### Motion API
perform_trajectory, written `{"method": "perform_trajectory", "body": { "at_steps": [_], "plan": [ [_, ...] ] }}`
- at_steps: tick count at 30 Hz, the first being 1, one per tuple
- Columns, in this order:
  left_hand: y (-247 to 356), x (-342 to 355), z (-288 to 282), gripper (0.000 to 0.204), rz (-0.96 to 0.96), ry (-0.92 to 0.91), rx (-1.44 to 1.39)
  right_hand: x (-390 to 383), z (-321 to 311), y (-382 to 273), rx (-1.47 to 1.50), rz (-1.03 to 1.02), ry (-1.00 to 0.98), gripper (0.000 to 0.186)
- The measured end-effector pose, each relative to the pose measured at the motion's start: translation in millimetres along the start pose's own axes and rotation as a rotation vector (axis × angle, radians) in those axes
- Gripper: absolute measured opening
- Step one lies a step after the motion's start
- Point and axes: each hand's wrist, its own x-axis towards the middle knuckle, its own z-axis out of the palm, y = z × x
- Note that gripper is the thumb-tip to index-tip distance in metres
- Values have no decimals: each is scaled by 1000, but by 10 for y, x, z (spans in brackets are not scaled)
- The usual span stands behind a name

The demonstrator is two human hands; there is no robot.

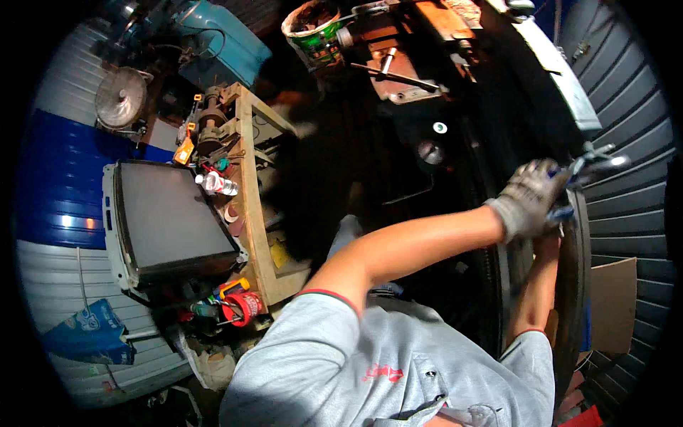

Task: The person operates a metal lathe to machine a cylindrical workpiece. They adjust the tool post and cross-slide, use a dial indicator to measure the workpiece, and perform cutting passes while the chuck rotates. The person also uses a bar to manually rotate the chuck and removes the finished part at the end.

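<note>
Both my arms reach to the right, to the far end of a long dark machine. My left hand, in a grey work glove, is closed beside a shiny metal lever-like part; what its fingers grip is hidden. Partly behind it is my right hand, seen only as a bit of bluish glove above the bare forearm, its fingers out of sight. A light metal rail runs away from the hands along the machine's right side.
A T-shaped wrench lies on a metal plate at the machine's far side, near a green bucket. At left are a wooden-framed bench, a plastic bottle, a large grey screen, a fan and a red tub. Cardboard leans against the right wall.
</note>
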Motion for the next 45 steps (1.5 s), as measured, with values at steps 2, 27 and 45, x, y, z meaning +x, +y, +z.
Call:
{"method": "perform_trajectory", "body": {
  "at_steps": [2,27,45],
  "plan": [
    [-405,-464,-360,62,-8,-49,-136,-66,-100,56,-13,4,25,44],
    [-5363,59,-3526,41,-763,-789,536,-296,791,-986,76,287,605,50],
    [-5706,670,-4517,38,-902,-657,423,-889,696,-488,-481,777,929,49]
  ]
}}
